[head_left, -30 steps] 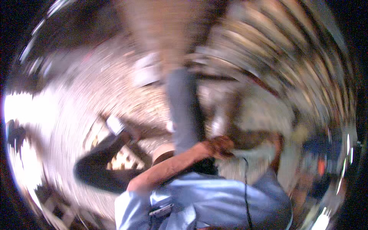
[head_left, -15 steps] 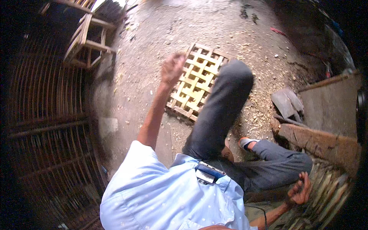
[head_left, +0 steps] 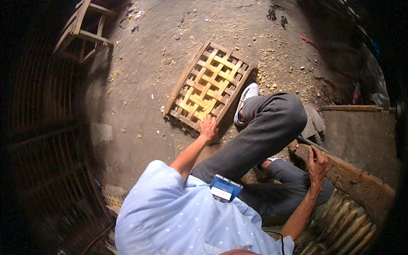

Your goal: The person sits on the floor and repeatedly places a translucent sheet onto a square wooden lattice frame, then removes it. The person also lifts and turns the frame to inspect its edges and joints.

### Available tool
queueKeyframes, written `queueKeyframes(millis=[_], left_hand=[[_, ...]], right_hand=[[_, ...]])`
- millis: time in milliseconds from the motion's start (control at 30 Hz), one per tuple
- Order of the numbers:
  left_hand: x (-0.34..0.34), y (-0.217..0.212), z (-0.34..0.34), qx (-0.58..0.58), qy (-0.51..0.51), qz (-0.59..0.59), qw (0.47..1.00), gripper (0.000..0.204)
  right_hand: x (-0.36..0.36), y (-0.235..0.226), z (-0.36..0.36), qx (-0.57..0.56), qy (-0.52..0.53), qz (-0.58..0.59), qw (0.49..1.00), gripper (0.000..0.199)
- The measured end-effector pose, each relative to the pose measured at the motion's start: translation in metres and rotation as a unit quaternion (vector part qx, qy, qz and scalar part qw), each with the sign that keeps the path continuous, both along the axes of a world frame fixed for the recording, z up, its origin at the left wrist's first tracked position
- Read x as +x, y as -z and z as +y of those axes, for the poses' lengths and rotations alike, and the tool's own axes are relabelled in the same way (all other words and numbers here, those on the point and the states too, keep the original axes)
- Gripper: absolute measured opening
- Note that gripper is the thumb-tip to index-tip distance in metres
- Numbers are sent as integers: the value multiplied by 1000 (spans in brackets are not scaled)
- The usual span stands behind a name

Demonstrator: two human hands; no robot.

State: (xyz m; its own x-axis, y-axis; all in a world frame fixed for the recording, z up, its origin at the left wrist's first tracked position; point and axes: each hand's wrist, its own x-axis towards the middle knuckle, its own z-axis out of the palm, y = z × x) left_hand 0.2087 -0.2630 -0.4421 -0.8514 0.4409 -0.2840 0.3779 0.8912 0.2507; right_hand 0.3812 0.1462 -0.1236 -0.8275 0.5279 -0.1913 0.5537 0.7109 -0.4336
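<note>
A low rectangular wooden frame (head_left: pixel 227 114) with pale woven slats (head_left: pixel 203 101) lies tilted on the ground ahead of me. My left hand (head_left: pixel 208 127) is at its near edge, fingers bent over the rail and slat ends; the thumb's grip underneath is hidden. On the right, my right hand (head_left: pixel 317 163) is raised beside my bent knee, its fingers partly curled with a gap at the thumb. Nothing shows in it. Behind that hand stands a thick brown plank (head_left: pixel 352 172), apparently not gripped.
Wood chips (head_left: pixel 272 61) litter the dirt floor. A wooden stool-like frame (head_left: pixel 91 36) stands at far left, near a dark slatted wall (head_left: pixel 42 97). At right are a flat board (head_left: pixel 361 136) and ridged slats (head_left: pixel 346 221). A blue phone (head_left: pixel 226 183) sits in my shirt pocket.
My left hand came down from the frame's left side to its near edge. My right hand rose and moved forward. My nearer leg shifted right, uncovering more of the frame and a shoe.
</note>
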Motion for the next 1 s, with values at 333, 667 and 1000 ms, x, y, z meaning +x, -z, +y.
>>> queueKeyframes(millis=[333, 667, 1000], left_hand=[[-26, -70, 19, 13, 21, 134, 991, 49], [-183, -239, -17, 484, -161, -170, 843, 17], [-261, -365, 66, 717, -26, -233, 657, 20]], right_hand=[[14, 12, 11, 46, 1, 5, 999, 25], [-10, -19, -1, -27, 28, 79, 996, 26], [-127, -102, -56, 53, -185, 337, 922, 51]])
